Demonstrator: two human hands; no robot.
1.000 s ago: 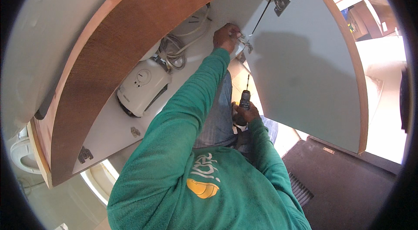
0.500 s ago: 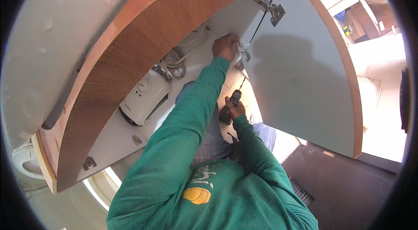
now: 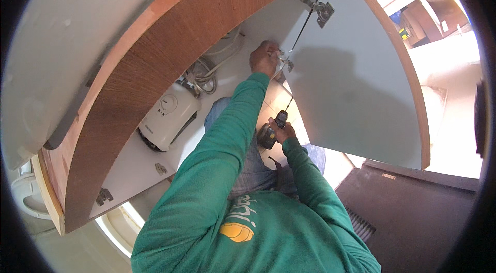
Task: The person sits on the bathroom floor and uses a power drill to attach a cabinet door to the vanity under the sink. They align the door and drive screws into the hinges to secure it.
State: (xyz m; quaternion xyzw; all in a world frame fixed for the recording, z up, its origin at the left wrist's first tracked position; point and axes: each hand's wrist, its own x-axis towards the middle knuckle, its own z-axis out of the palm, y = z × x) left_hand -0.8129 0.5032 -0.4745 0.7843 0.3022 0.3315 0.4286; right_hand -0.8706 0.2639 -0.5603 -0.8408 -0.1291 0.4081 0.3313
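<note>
From where I stand, someone in a green top (image 3: 268, 231) and jeans (image 3: 247, 162) is at work inside a curved cabinet. Taking the middle of the view as the clock's centre, the left hand (image 3: 264, 59) is between twelve and one, its fingers curled in at the lower hinge (image 3: 289, 65), on the nine o'clock side of the door's edge; whether they grasp the hinge itself or something small beside it, I cannot tell. The right hand (image 3: 284, 132) is near the centre, toward four, with its fingers wrapped around a dark cordless drill (image 3: 281, 117). The long bit (image 3: 289, 102) points to one o'clock and ends by the edge of the pale door (image 3: 356, 92), though I cannot tell whether it touches. That door stands open between two and three, a broad shadow across it, and the upper hinge (image 3: 324, 13) sits at one. A curved wooden edge (image 3: 155, 56) sweeps from eight o'clock to nearly one. Inside it, a white appliance with a dial (image 3: 168, 115) lies at nine, and coiled cables (image 3: 206, 82) are between ten and eleven. Toward eight, two small metal fittings (image 3: 160, 168) show on a pale board (image 3: 129, 172). A dark brown panel (image 3: 413, 216) spreads at four.
</note>
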